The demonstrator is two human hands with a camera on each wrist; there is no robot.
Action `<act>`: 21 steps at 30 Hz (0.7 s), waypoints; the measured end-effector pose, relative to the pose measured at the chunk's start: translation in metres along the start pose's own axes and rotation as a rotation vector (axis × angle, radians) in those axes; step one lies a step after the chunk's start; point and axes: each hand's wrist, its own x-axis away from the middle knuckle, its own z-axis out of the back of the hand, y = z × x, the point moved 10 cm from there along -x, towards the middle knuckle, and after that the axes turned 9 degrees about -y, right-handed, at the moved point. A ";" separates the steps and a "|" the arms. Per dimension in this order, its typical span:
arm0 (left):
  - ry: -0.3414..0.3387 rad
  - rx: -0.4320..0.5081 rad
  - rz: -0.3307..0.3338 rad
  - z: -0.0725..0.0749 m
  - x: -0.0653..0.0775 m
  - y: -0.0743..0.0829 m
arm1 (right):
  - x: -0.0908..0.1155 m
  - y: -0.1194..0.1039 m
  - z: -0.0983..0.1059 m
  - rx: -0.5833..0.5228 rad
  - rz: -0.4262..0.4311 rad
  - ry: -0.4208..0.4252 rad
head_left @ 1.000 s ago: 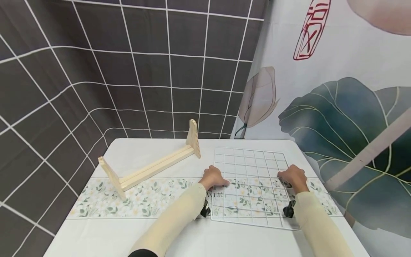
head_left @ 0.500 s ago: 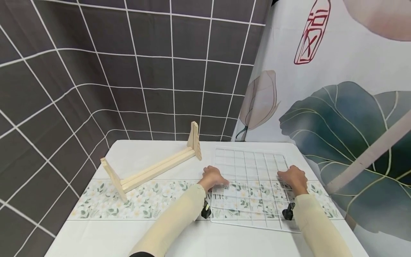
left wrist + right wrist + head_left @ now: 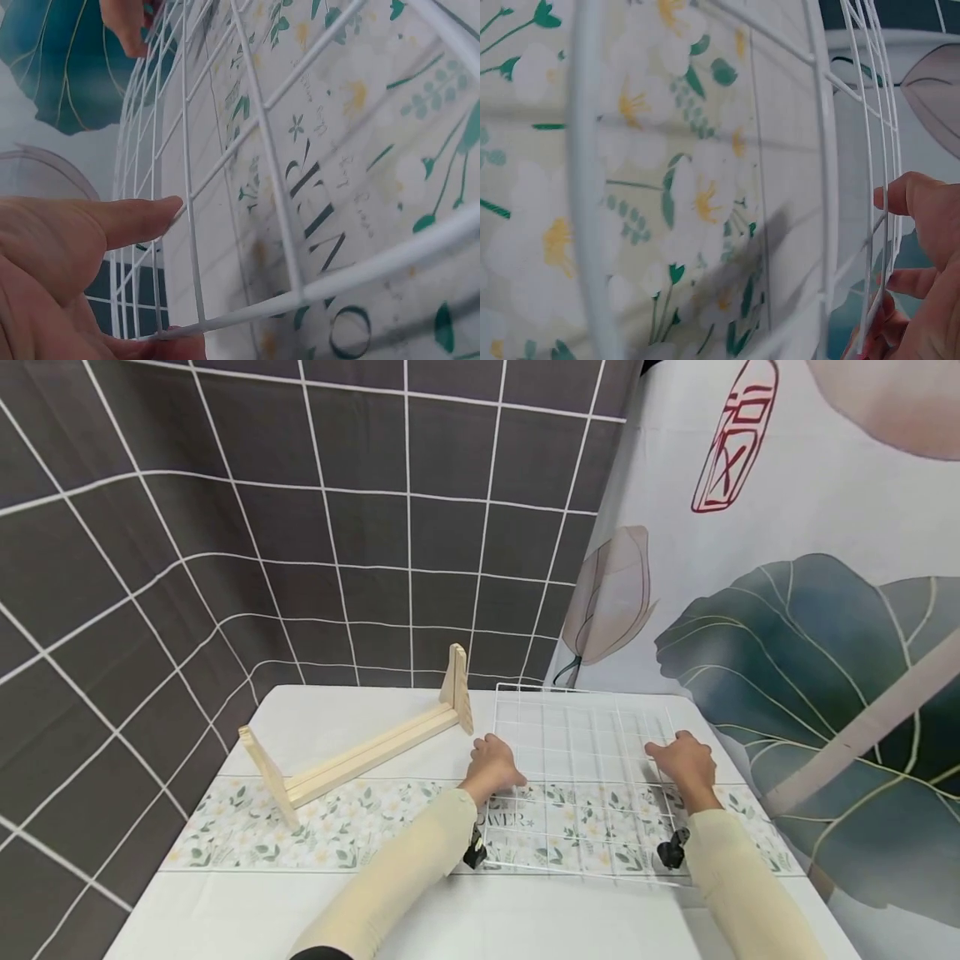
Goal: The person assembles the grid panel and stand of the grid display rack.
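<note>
A white wire grid panel spans between both hands at the right half of the table. My left hand holds its left edge; in the left wrist view the thumb lies over the wires and a finger passes under the edge wire. My right hand grips the opposite edge, and in the right wrist view its fingers are curled at the wires. The panel stands off the tabletop, and its shadow falls on the floral cloth.
On the left of the table stands a pale wooden frame, two upright end pieces joined by a double rail. A floral band crosses the white tablecloth. A dark grid-patterned curtain and a leaf-printed one hang behind.
Both hands have raised the grid panel. Its far edge sits higher in the head view, and the near edge has shifted away. The wooden frame stays in place.
</note>
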 end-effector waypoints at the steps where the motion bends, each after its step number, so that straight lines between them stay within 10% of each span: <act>1: 0.005 -0.012 0.002 0.002 0.000 0.000 | 0.001 -0.002 0.002 -0.001 0.003 0.003; 21: 0.216 -0.026 -0.030 0.056 0.005 0.010 | 0.013 -0.047 0.044 -0.160 0.140 0.188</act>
